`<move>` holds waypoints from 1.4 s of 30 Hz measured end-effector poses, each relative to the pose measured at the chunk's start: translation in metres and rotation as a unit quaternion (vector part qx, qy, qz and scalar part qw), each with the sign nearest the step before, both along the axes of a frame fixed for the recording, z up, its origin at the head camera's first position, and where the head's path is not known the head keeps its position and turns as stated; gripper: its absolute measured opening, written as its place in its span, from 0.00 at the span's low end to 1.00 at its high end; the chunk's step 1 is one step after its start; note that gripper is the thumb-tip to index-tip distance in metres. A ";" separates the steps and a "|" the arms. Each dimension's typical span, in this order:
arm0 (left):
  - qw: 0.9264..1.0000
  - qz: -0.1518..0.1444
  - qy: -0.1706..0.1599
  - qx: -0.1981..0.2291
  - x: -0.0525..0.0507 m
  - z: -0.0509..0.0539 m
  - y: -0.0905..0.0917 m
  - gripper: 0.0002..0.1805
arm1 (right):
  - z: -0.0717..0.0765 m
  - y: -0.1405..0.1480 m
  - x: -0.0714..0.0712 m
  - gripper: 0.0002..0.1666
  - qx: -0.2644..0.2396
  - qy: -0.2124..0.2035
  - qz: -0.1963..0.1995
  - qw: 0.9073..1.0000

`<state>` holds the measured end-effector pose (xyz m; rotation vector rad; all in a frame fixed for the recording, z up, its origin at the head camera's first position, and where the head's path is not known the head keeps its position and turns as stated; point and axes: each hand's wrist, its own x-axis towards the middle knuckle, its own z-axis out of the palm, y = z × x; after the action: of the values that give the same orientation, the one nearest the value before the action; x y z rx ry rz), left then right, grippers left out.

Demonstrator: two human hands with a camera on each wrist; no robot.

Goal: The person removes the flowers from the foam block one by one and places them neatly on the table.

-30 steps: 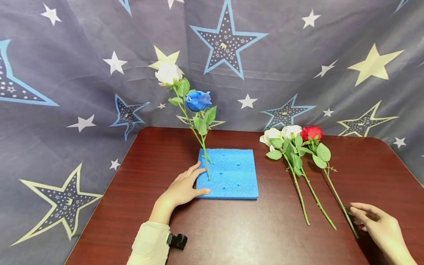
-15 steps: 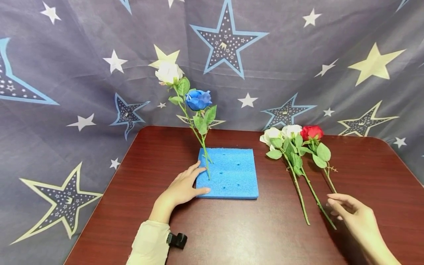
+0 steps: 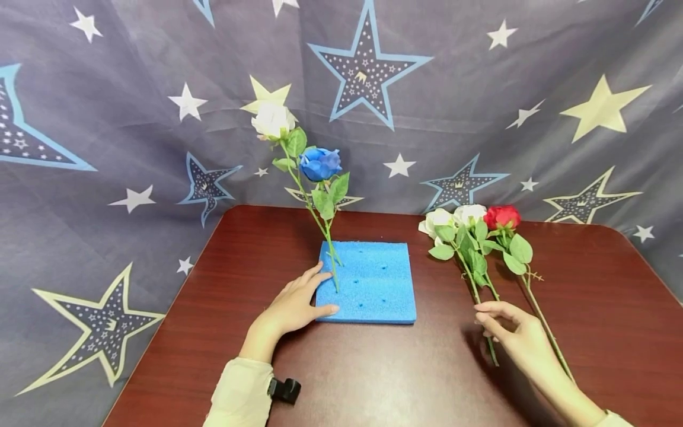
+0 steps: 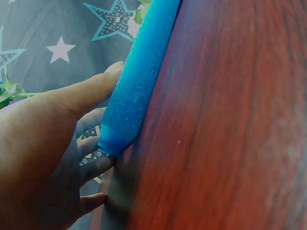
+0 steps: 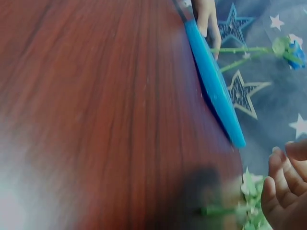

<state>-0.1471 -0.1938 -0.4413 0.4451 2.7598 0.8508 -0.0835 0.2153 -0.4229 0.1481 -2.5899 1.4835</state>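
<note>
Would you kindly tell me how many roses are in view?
5: an upper white rose and a blue rose stand in the blue foam block; a left white rose, a middle white rose and a red rose lie on the table, right of the block.

The right hand [image 3: 516, 335] hides lower part of one stem [image 3: 492, 288]; foam [image 4: 139, 72] (in left wrist view) is cut above.
</note>
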 end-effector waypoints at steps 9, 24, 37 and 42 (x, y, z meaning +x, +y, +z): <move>1.000 -0.002 0.003 0.000 -0.001 -0.002 0.000 0.42 | 0.001 -0.035 -0.012 0.10 -0.045 -0.002 0.025 0.999; 1.000 0.001 0.005 0.000 -0.001 -0.002 0.000 0.42 | 0.015 -0.092 -0.039 0.13 -0.130 -0.052 0.089 0.986; 1.000 0.006 0.003 -0.009 -0.002 -0.002 0.002 0.43 | 0.010 -0.134 -0.059 0.15 -0.152 -0.107 0.142 0.972; 1.000 0.005 0.004 -0.011 -0.002 -0.001 0.002 0.43 | 0.003 -0.148 -0.066 0.15 -0.153 -0.108 0.155 0.970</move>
<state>-0.1493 -0.1917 -0.4427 0.4313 2.7791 0.8218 -0.1496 0.0671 -0.4195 0.3887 -2.5417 2.0968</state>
